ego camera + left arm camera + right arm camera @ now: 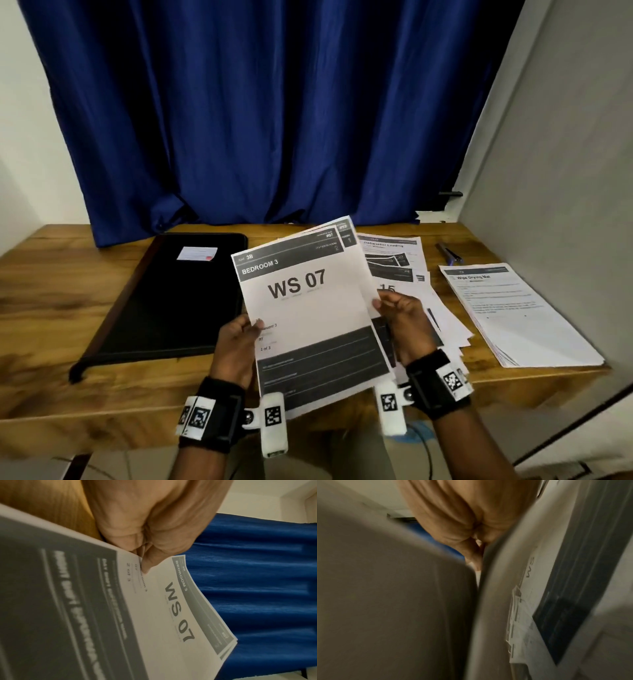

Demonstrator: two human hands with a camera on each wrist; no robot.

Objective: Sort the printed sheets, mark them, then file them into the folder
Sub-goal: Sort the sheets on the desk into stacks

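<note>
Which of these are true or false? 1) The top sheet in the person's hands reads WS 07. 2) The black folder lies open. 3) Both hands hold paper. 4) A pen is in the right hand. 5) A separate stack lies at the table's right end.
1) True: the top sheet reads WS 07, Bedroom 3.
2) False: the black folder lies closed on the table, left of the hands.
3) True: the left hand pinches the top sheet's left edge; the right hand grips sheets behind it.
4) False: the pen lies on the table, far right.
5) True: the Wipe Drying Mat stack lies there.
</note>
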